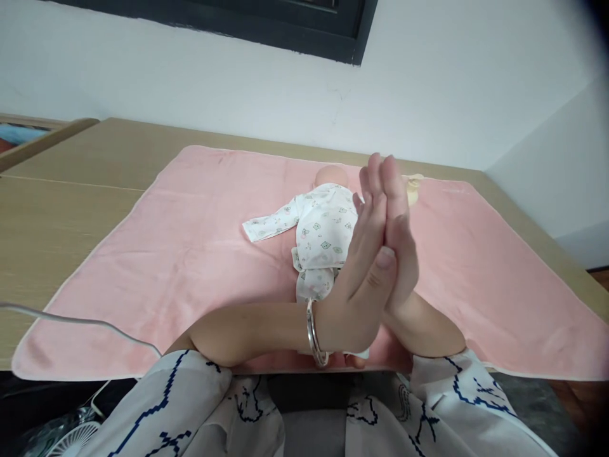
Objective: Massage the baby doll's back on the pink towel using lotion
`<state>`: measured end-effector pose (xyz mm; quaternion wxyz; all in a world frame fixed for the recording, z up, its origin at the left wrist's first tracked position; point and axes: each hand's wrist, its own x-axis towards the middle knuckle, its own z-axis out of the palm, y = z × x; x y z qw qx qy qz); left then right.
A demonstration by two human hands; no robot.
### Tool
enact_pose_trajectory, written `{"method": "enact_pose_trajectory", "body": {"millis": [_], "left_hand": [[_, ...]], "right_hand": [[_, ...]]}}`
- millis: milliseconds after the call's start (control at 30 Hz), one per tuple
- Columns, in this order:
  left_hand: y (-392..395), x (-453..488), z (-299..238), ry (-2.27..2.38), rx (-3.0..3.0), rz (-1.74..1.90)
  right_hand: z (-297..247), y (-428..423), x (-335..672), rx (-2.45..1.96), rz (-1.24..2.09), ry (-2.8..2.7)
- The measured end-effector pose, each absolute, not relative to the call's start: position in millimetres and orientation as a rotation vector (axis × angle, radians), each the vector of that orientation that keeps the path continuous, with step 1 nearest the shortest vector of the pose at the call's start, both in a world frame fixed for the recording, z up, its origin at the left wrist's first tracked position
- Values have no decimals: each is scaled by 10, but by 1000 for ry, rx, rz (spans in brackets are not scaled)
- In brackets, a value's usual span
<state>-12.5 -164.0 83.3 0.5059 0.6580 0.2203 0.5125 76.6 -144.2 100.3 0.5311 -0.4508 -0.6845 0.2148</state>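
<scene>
The person's left hand (356, 298) and right hand (403, 263) are pressed flat together, palm to palm, fingers straight and pointing up and away from the body. The bald baby doll in white, printed cloth clothes (323, 231) lies behind and below them, its head toward the far edge of the tabletop (71, 190) and its legs toward the near edge. The hands cover its right side in the view, while its left-pointing sleeve stretches clear of them; whether the wrists touch its legs cannot be told. A shiny silver bangle (311, 333) circles the left wrist. Under the doll, a pink, soft-looking fabric mat (204, 235) reaches the tabletop's near edge and stops short of the far one. A small cream-coloured item (413, 189) lies just beyond the fingers, near the mat's far edge, and a thin white cable (95, 322) crosses the mat's near left corner.
</scene>
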Motion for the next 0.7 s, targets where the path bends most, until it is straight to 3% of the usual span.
{"method": "enact_pose_trajectory", "body": {"millis": [300, 700], "left_hand": [[-1250, -368, 1165, 578, 1566, 1376], [-202, -227, 698, 840, 1267, 1429]], "right_hand": [[615, -1696, 541, -903, 465, -1891], [651, -943, 678, -955, 712, -1658]]}}
